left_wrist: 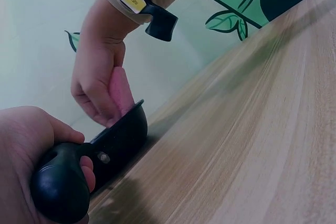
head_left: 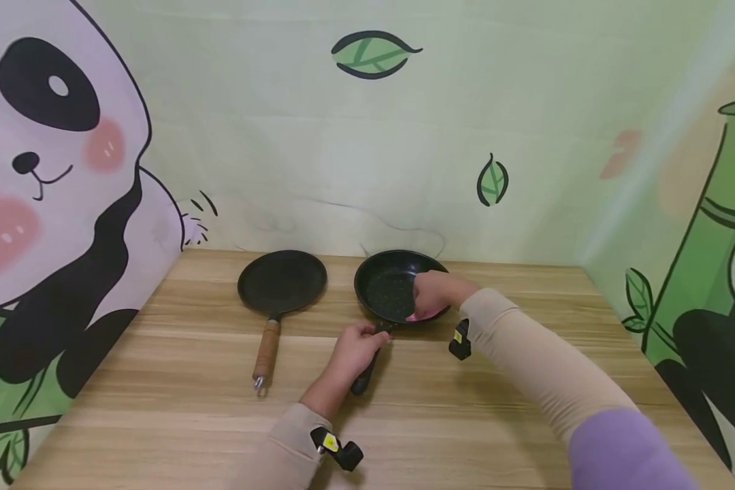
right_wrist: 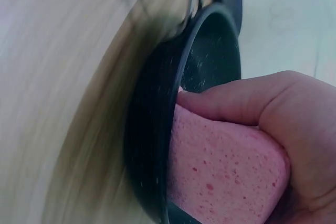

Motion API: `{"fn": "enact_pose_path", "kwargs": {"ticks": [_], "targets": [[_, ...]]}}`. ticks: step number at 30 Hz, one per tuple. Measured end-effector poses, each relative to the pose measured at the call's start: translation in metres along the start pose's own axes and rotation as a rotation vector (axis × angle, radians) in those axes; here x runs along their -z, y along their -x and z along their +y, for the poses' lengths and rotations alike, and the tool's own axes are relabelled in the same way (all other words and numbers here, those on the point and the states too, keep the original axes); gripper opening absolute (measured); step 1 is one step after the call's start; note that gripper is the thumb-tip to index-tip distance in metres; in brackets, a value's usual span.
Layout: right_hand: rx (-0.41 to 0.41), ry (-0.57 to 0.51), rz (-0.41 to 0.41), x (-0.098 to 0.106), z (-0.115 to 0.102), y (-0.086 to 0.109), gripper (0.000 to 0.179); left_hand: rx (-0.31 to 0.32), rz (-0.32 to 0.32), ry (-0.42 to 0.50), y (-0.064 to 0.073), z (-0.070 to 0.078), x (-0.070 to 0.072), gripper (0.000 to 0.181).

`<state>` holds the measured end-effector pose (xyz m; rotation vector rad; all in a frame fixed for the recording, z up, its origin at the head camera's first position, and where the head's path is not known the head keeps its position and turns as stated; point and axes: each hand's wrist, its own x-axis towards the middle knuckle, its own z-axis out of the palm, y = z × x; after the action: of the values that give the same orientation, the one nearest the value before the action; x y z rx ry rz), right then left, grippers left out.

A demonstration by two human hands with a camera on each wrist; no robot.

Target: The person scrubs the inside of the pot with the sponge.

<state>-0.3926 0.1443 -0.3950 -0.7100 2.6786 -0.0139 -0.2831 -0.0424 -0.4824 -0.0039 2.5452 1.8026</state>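
Observation:
A black frying pan (head_left: 384, 289) with a speckled inside stands near the back of the table, its handle (head_left: 367, 374) toward the front. My left hand (head_left: 356, 350) grips that handle close to the pan body; the left wrist view shows the thumb on one side and fingertips round the other. In my right hand (head_left: 436, 294) is a pink sponge (right_wrist: 226, 166), pinched between thumb and fingers. The sponge is inside the pan, against the wall at its right front rim. Most of the sponge is hidden by the hand in the head view.
Left of the frying pan lies a flat black griddle pan (head_left: 283, 280) with a wooden handle (head_left: 266, 354) pointing to the front. Both pans rest on a wood-grain table (head_left: 190, 422). A printed backdrop (head_left: 269, 136) with a panda rises along the back edge.

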Motion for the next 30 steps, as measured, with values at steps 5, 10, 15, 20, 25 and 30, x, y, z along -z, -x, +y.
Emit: {"fn": "enact_pose_path", "kwargs": {"ticks": [5,10,15,20,25,30], "targets": [[-0.024,-0.056,0.004,-0.003,-0.001,-0.002,0.013,-0.007,-0.003,0.005,0.002,-0.001,0.0,0.033],[-0.087,0.138,0.024,-0.003,0.002,-0.003,0.039,-0.008,-0.009,0.027,0.004,-0.001,0.001,0.035],[-0.154,0.264,0.067,-0.001,0.01,-0.003,0.04,-0.005,-0.024,0.027,0.003,-0.002,0.001,0.033],[-0.129,0.442,0.152,-0.005,0.021,-0.006,0.032,0.0,-0.047,0.035,0.002,-0.002,0.002,0.032],[-0.106,0.402,0.13,-0.005,0.029,-0.008,0.035,-0.004,-0.054,0.025,0.001,-0.002,0.003,0.033],[-0.052,0.175,0.004,-0.002,0.036,-0.01,0.037,-0.003,-0.053,0.018,0.0,-0.002,0.005,0.033]]}}
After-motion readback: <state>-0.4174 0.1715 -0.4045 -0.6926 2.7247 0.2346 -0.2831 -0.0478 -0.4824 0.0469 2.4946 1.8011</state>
